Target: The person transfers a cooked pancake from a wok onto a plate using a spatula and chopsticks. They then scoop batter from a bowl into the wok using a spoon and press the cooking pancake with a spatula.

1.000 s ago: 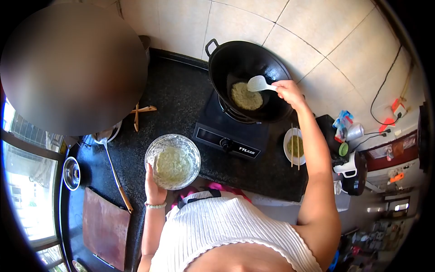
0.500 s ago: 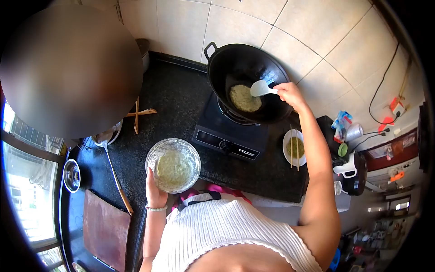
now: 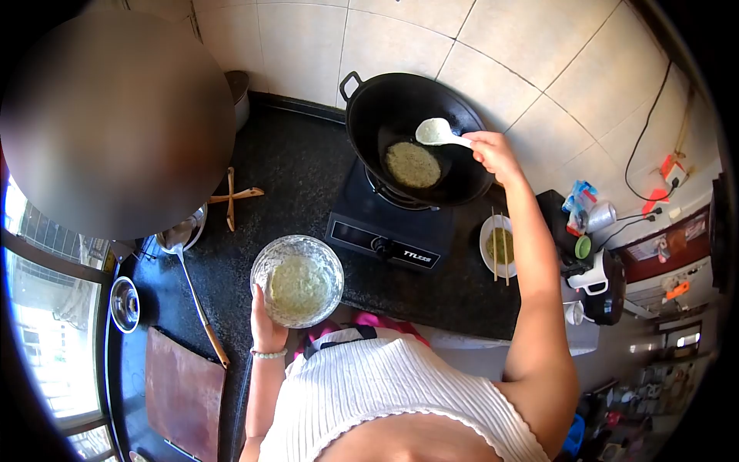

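Observation:
In the head view, my right hand grips the handle of a white rice paddle, its batter-smeared face turned up, above the inside of a black wok. A pale green round of batter lies flat on the wok's bottom, below the paddle and apart from it. My left hand holds a glass bowl by its left side, near the counter's front edge. Pale green batter coats the bowl's bottom and streaks its walls.
The wok sits on a black portable stove. Right of it, chopsticks lie across a white dish. To the left are a wooden cross-shaped rest, a long-handled ladle, a metal bowl and a cutting board.
My right hand has raised the paddle off the batter in the wok and turned its face up. The batter round looks flatter and smoother. My left hand keeps holding the bowl.

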`<state>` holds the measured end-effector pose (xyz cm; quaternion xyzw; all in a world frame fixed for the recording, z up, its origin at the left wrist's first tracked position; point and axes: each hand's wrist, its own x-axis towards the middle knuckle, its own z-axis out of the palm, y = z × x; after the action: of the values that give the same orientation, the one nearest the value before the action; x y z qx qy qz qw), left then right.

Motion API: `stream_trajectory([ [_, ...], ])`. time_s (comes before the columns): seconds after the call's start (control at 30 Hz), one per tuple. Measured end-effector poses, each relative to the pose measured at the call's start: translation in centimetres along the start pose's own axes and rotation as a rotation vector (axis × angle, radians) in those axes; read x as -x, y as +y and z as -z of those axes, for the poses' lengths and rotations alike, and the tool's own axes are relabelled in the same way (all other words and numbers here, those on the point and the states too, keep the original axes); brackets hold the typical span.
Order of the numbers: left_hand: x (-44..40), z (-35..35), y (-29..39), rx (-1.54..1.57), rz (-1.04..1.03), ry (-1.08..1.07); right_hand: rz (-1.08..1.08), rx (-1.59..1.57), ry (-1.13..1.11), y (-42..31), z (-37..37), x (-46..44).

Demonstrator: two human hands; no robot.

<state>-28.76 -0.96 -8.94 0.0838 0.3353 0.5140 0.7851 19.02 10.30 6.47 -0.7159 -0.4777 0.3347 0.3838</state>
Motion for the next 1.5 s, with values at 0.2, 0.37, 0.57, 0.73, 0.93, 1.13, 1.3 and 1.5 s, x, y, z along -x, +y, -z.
stream_trajectory([
  [0.2, -0.5, 0.8, -0.2, -0.009, 0.006, 0.016, -0.155, -0.512, -0.047, 1.2, 2.0, 1.6],
  [0.37, -2.5, 1.4, -1.1, -0.061, 0.017, 0.000, -0.152, -1.056, -0.275, 2.0, 0.8, 4.5],
  [0.57, -3.2, 0.1, -1.3, -0.031, -0.008, 0.056, 0.136, -0.415, -0.318, -2.3, -6.7, 10.9],
  [0.73, -1.8, 0.0, -0.2, -0.164, -0.133, 0.064, 0.369, -0.179, -0.521, -2.7, -17.5, 15.8],
  [0.93, -4.4, 9.3, 1.9, -0.277, -0.195, 0.216, 0.998, 0.636, -0.263, -0.2, -30.4, 17.7],
  [1.13, -5.0, 13.3, 5.1, -0.587, -0.384, 0.311, 1.066, 0.730, -0.291, 0.2, -36.9, 17.2],
  [1.3, -5.4, 14.7, 7.2, -0.738, -0.306, 0.428, 1.003, 0.700, -0.219, -0.4, -39.6, 18.1],
  [1.5, -6.6, 16.2, 8.6, -0.784, -0.323, 0.400, 0.905, 0.406, 0.060, -1.9, -37.0, 21.5],
])
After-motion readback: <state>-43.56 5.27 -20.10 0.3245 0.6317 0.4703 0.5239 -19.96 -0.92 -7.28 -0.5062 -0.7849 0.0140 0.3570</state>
